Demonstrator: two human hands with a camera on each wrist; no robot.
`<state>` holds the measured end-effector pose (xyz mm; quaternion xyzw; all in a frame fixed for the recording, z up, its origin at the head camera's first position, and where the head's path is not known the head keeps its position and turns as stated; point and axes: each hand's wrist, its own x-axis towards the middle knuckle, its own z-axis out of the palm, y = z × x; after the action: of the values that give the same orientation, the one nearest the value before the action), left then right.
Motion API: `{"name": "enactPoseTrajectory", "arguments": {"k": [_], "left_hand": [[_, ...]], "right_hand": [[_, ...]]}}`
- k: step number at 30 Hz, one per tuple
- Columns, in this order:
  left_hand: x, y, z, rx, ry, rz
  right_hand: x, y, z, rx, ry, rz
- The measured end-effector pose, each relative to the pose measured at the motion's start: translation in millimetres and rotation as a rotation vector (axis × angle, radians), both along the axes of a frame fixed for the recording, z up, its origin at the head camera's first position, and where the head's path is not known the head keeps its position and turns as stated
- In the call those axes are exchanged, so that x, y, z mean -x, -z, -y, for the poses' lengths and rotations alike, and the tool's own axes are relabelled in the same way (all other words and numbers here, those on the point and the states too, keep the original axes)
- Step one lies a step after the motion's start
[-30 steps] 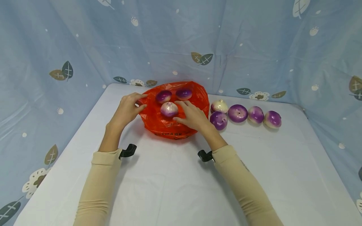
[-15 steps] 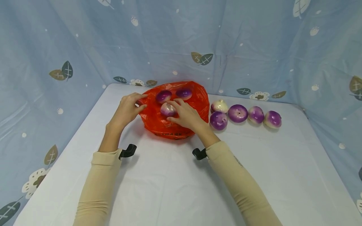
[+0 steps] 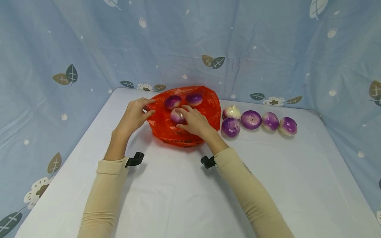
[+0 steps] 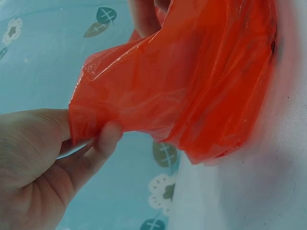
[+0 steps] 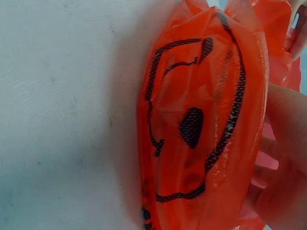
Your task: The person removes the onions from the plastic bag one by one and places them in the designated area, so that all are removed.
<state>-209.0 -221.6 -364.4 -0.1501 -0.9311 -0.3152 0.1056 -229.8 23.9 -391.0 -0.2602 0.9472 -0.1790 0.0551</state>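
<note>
An open red plastic bag (image 3: pixel 160 130) lies on the white table with several glossy purple-and-white onions in its mouth. My left hand (image 3: pixel 135 114) pinches the bag's left rim; in the left wrist view the thumb and fingers of that hand (image 4: pixel 36 158) hold the stretched plastic. Inside the mouth my right hand (image 3: pixel 194 122) curls round the nearest onion (image 3: pixel 176 115), fingers on top and thumb in front, partly covering it. Behind it sit two darker onions, one left (image 3: pixel 172 102) and one right (image 3: pixel 194 99). In the right wrist view the printed bag side (image 5: pixel 192 124) hides the fingertips.
To the right of the bag several more onions lie in a cluster, among them a pale pointed one (image 3: pixel 232 112), a purple one (image 3: pixel 230 128) in front and one at the far right (image 3: pixel 288 126). A blue patterned curtain (image 3: pixel 190 39) rises behind the table (image 3: pixel 178 195).
My right hand has moved left and its fingers have come round the nearest onion. The left hand has kept its pinch on the bag rim without visible movement.
</note>
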Motion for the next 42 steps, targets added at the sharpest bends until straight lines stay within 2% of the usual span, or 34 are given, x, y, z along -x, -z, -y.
{"name": "enactPoseTrajectory", "arguments": {"k": [12, 19, 42], "left_hand": [[-0.6, 1.6, 1.6, 0.004, 0.002, -0.004], [-1.3, 0.4, 1.0, 0.005, 0.002, -0.007], [-1.3, -0.2, -0.1, 0.002, 0.002, -0.007]], "right_hand": [[-0.2, -0.2, 2.7, 0.039, 0.035, -0.024], [2.0, 0.7, 5.4, 0.013, 0.041, -0.077], [3.8, 2.6, 0.5, 0.069, 0.049, 0.033]]}}
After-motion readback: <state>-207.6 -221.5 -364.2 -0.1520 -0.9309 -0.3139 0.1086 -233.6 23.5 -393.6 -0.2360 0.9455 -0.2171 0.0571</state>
